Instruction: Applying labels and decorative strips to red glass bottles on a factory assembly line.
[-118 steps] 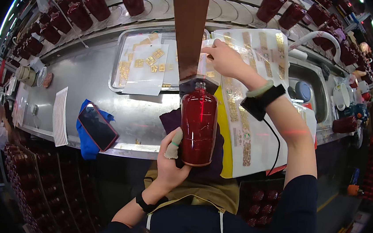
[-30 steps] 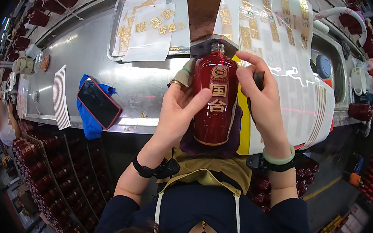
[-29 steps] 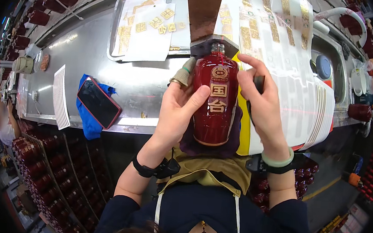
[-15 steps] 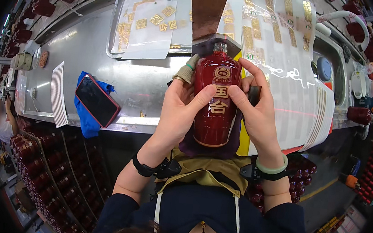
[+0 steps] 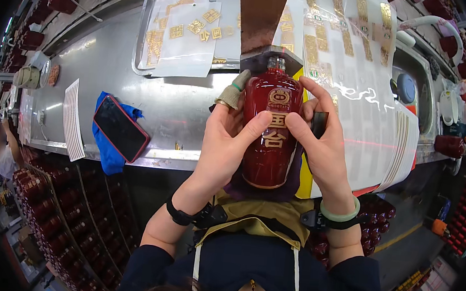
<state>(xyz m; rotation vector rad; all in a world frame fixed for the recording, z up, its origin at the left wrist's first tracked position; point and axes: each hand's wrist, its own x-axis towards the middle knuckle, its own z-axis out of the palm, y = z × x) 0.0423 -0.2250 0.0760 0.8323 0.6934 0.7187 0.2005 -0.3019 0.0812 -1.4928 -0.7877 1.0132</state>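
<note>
A glossy dark-red bottle lies in front of me, neck pointing away, on a dark purple cloth. Its front carries a gold emblem and raised gold characters in a column. My left hand grips its left side, thumb against the upper character; a fabric finger cover sits on one of its fingers. From the right, my right hand clasps the bottle, its thumb pressing that same character's other edge. Fingers partly behind the bottle are hidden.
At the back left, a metal tray holds sheets with gold stickers. More gold sticker strips lie on clear film to the right. A phone rests on a blue cloth. A brown post rises beyond the bottle.
The bottle has shifted very slightly toward me and to the right, my hands moving with it. Both thumbs stay pressed at the upper gold character.
</note>
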